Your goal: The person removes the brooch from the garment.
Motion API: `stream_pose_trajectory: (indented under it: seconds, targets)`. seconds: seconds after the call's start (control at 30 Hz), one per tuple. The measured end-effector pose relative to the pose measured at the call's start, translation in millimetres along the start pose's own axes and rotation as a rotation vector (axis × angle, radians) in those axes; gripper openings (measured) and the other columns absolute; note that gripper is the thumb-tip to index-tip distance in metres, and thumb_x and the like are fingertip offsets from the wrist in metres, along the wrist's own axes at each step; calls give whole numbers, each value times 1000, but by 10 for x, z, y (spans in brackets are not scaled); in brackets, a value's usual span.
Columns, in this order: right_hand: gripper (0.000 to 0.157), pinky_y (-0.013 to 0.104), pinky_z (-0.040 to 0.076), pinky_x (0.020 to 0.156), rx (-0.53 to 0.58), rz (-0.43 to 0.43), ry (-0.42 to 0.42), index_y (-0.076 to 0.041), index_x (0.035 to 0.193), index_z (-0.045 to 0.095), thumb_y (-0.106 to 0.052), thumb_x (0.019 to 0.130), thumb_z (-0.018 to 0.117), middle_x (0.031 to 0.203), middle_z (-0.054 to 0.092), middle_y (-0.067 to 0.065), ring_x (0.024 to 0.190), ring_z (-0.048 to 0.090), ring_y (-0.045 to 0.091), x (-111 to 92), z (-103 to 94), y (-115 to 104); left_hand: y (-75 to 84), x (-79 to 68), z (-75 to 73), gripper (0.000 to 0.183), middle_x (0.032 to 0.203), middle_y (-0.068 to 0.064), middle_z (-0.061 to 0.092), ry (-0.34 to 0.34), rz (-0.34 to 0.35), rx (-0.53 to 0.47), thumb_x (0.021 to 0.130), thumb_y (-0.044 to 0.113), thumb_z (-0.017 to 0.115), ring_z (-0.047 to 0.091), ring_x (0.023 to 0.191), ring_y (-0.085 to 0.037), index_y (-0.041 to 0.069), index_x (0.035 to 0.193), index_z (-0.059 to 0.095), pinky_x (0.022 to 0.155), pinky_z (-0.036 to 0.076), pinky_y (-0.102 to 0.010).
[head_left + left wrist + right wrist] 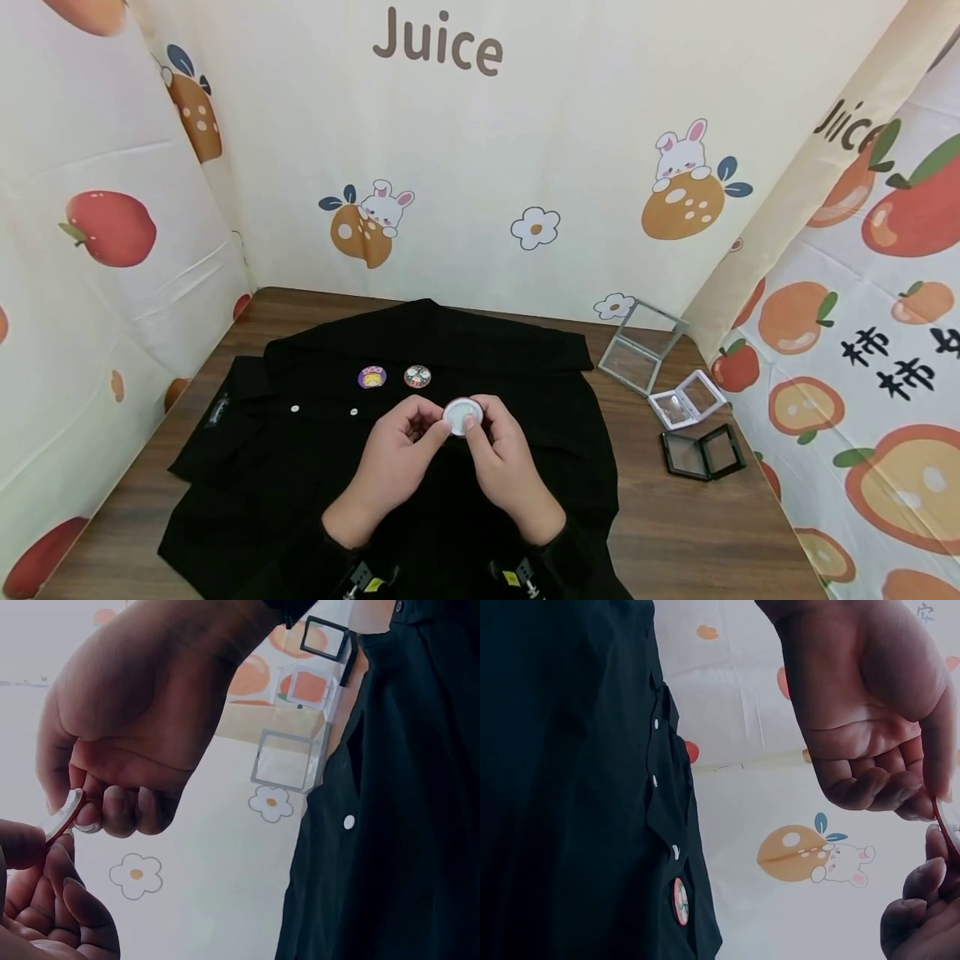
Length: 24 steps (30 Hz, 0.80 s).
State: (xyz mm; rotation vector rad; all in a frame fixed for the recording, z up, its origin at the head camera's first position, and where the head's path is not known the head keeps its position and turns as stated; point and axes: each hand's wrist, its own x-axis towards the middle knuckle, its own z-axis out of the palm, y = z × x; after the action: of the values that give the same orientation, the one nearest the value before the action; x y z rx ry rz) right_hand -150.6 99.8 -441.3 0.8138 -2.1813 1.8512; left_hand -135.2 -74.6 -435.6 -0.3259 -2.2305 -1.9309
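Both hands pinch one small round button badge (462, 416), its pale back facing up in the head view. My left hand (397, 460) has thumb and fingertips on its left edge. The right hand (512, 467) grips the opposite edge in the same way. Seen edge-on in the left wrist view, the badge (66, 816) shows a red rim. Beneath the hands a black shirt (510, 354) lies spread out, with white buttons on it. A purple badge (372, 377) with a yellow figure and a multicoloured badge (417, 377) sit side by side on the shirt, beyond the hands.
On the wooden table (675, 533), right of the shirt, three hinged frames stand unfolded: a grey one (628, 362), a white one (670, 410) and a black one (686, 457). Fruit-printed curtains (480, 150) enclose the table at the back and on both sides.
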Motion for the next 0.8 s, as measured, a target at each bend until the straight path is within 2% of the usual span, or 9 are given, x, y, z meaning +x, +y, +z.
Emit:
stream_pose_trajectory:
  seconds: [0.23, 0.47, 0.8]
  targets:
    - [17, 31, 55, 84, 22, -3, -21, 3, 121, 56, 1, 106, 48, 115, 65, 14, 99, 63, 17, 33, -40, -9, 36, 41, 15, 3, 88, -3, 67, -6, -16, -38, 97, 7, 72, 62, 75, -16, 6, 99, 70, 65, 53, -26]
    - [17, 37, 56, 83, 51, -19, -29, 3, 121, 55, 2, 107, 47, 117, 63, 15, 98, 62, 16, 62, -72, -18, 108, 72, 30, 4, 87, -6, 67, -7, -49, -89, 96, 5, 71, 63, 75, -15, 2, 98, 69, 66, 53, -24]
    - [15, 31, 56, 83, 8, -41, -55, 0, 119, 58, 2, 106, 50, 115, 66, 12, 97, 63, 15, 52, -105, -20, 106, 55, 20, 3, 89, -7, 68, -13, -58, -82, 96, 4, 72, 63, 78, -16, 3, 98, 70, 67, 53, -24]
